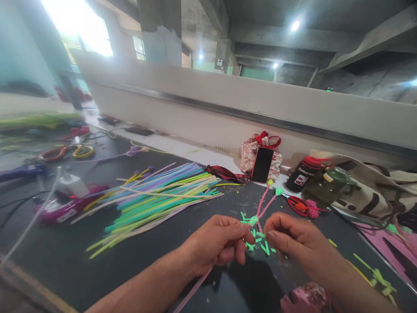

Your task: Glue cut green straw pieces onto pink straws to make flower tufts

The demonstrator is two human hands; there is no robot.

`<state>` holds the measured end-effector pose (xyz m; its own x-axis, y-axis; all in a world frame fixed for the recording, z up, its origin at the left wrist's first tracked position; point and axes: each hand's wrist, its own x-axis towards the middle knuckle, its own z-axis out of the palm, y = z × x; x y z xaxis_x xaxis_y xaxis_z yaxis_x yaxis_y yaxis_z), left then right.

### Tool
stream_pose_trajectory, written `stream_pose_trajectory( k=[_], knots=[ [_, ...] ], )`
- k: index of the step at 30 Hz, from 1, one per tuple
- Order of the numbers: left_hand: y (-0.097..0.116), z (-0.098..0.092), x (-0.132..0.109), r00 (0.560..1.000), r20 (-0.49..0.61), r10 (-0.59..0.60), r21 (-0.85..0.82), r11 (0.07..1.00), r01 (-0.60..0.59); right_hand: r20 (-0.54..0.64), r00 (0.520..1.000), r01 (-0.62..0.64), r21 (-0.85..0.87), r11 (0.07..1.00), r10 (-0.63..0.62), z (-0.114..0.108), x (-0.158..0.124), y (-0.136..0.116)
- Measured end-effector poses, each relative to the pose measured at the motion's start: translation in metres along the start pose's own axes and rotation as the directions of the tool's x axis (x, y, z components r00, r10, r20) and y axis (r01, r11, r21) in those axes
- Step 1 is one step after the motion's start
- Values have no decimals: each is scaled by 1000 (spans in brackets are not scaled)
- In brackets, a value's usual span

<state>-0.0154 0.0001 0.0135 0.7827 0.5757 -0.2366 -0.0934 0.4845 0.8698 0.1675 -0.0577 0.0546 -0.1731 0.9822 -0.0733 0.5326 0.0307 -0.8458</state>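
My left hand (217,243) is closed around thin pink stems (264,205) that rise from my fingers, each tipped with a small green piece. The stems' lower ends run out below my palm toward me. My right hand (295,238) is pinched shut right beside it, fingertips at a small green piece (253,221) on the stems. Several short green bits (260,245) lie on the dark table (81,269) under both hands.
A fan of long pastel sticks (156,198) lies left of centre. A pink glue gun (65,206) lies further left. Red scissors (298,204), a phone (262,164) leaning on a patterned pouch, a dark bottle (304,174) and a glass jar (329,184) stand behind.
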Motion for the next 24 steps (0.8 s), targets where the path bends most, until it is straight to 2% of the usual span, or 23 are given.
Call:
stream_pose_trajectory(
  k=[6,14,24],
  knots=[
    [-2,-1,1,999,47,-9,6,1000,8,-4,1000,-13,-6,1000,13,0,2,0],
    [-2,2,0,999,31,-42,6,999,42,-12,1000,-25,-25,999,25,2,3,0],
    [0,3,-2,998,30,-54,19,998,53,-126,991,-51,-48,998,44,7,2,-1]
  ],
)
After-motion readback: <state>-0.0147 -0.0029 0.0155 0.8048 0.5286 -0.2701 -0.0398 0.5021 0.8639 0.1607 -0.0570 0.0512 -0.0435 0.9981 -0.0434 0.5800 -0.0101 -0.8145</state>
